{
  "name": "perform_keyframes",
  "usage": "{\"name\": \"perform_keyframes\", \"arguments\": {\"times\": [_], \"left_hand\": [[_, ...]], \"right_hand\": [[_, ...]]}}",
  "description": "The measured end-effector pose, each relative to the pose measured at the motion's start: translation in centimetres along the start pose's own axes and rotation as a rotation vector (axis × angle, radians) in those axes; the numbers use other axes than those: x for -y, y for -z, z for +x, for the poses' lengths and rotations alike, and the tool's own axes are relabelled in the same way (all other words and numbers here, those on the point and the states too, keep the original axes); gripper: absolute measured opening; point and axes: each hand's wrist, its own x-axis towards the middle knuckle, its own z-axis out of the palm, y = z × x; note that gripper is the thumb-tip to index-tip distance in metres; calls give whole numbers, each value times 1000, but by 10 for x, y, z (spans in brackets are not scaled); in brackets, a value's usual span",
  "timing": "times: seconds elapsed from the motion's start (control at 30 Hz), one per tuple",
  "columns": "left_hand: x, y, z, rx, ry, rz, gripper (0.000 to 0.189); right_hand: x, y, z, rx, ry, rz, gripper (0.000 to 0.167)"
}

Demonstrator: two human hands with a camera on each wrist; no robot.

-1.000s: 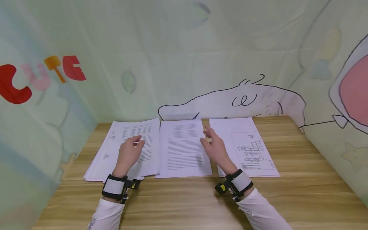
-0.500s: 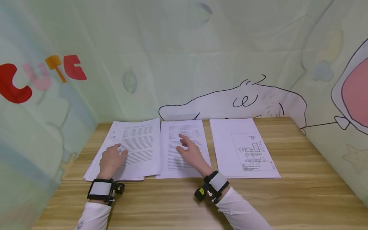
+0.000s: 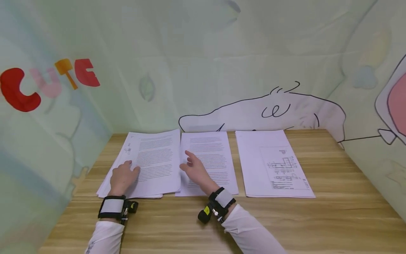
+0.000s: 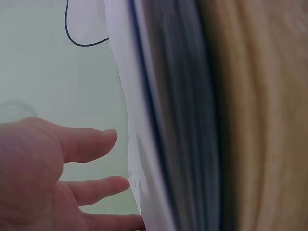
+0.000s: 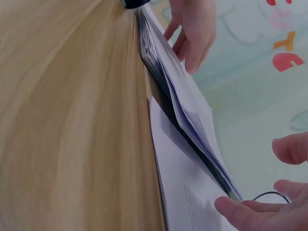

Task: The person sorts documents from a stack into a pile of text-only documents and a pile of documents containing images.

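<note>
White paper stack (image 3: 158, 165), nothing gripped

It sits at the table's (image 3: 177, 225) left, lower edge uneven. The left hand (image 3: 123, 178) is over it, fingers loosely spread; the right hand (image 3: 197, 173), equally loose, is beside its right edge, above the middle sheets (image 3: 217, 158). Whether the right touches, I can't tell. I'd steer both sides with light, even pressure, keeping those 2 piles apart.

The head view looks forward and down from above the table (image 3: 168, 229), taking in both far corners. The wrist views sit low, rolled sideways: the left one peers very close along the left paper stack (image 3: 158, 180), the right one faces the table's left edge. All three, I notice, share that stack.
</note>
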Motion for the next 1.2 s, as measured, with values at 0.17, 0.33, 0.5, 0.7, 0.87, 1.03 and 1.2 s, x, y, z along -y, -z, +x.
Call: {"name": "perform_keyframes", "arguments": {"times": [0.17, 0.33, 0.5, 0.7, 0.87, 1.03, 1.2], "left_hand": [[-4, -2, -1, -6, 0, -27, 59], [-6, -1, -2, -18, -2, -43, 59], [-5, -2, -1, -22, 20, -89, 61], [-7, -3, 1, -9, 35, -159, 63], [-10, -2, -1, 0, 28, -208, 68], [-11, 0, -1, 54, 19, -254, 73], [-18, 2, 1, 124, 4, -424, 76]], "right_hand": [[1, -10, 2, 9, -61, 79, 67], [1, -18, 6, 16, -139, 167, 68], [-2, -27, 9, -8, -188, 218, 74], [-10, -33, 11, -35, -179, 215, 66], [-13, -27, 9, -76, -136, 226, 59], [-9, -13, 4, -86, -129, 276, 59], [-3, 5, -1, -56, -103, 309, 55]]}}
